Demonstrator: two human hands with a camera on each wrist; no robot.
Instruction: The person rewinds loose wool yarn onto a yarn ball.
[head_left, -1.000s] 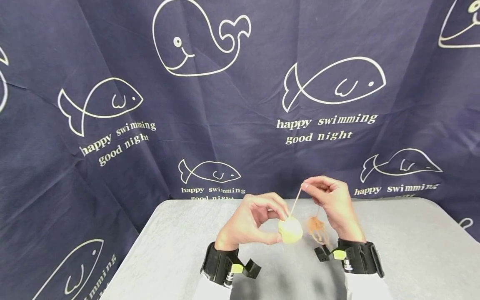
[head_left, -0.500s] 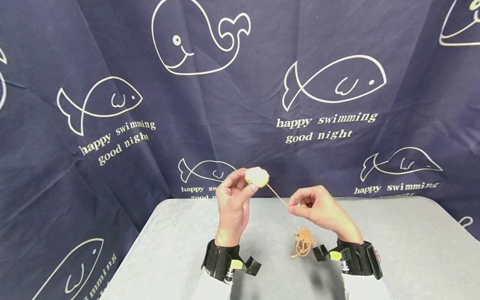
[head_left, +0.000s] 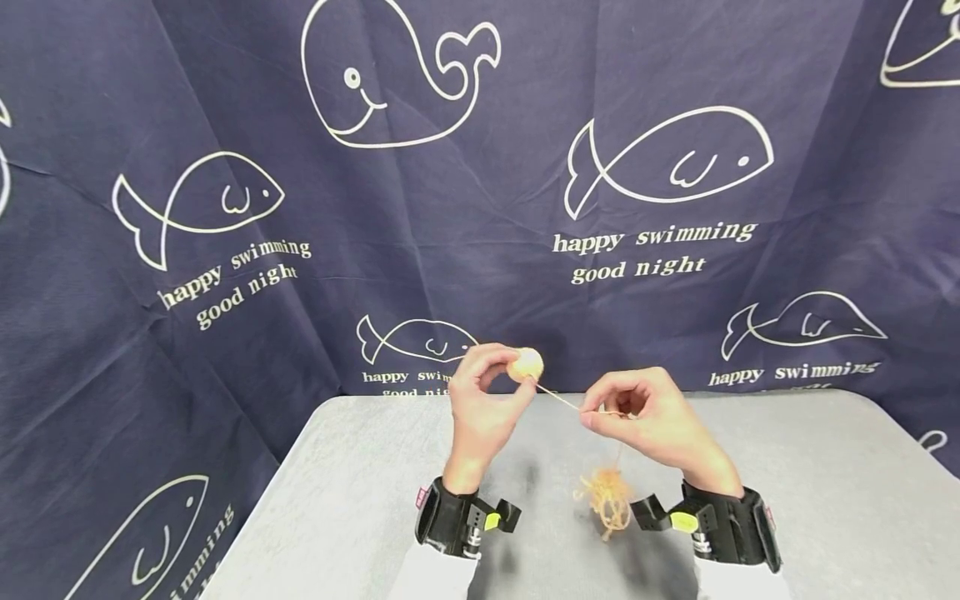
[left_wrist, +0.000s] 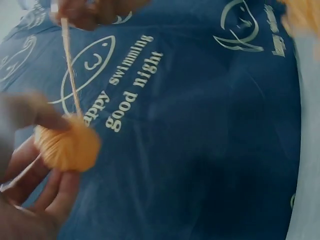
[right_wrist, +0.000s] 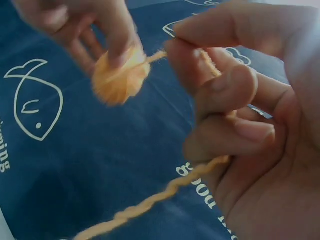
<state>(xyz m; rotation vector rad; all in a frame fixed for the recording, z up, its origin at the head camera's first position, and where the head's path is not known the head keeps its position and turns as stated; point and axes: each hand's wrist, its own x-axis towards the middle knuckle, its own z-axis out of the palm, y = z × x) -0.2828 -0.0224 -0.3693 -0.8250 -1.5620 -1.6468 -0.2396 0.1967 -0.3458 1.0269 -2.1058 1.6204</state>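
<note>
- Two hands up over the table (head_left: 360, 500), both busy w/ one length of yarn.
- Your left hand (head_left: 483, 400) is raised, fingers curled; thumb + fingertips pinch a small pale-orange yarn ball (head_left: 525, 364). Ball sits at the fingertips, above the table's far edge, in front of the backdrop.
- Left wrist view: same ball (left_wrist: 67, 145) rests against the fingers (left_wrist: 55, 192), thumb pressing from the left; view is blurred, so exact finger count on the ball can't be told.
- Yarn strand (head_left: 558, 398) runs taut from the ball down and to the right, to your right hand (head_left: 652, 421).
- Your right hand is lower than the left, just beside it, fingers curled; strand pinched betw. thumb and forefinger. Right wrist view confirms: strand (right_wrist: 150, 205) passes through the curled fingers (right_wrist: 225, 90) and trails out below the palm.
- Right wrist view also shows the ball (right_wrist: 120, 75) close in front of the right fingertips, left hand's fingers wrapped over its top.
- Loose yarn tangle (head_left: 606, 493) lies on the table under the right hand, near the right wrist strap (head_left: 720, 525). A thin strand goes up from it toward the right hand.
- Left wrist strap (head_left: 457, 521) at the near table edge, w/ white sleeves below both straps.
- Table is grey, cloth-like surface.
- Backdrop (head_left: 225, 250): navy fabric, white outline fish + whale, text "happy swimming good night" repeated.
</note>
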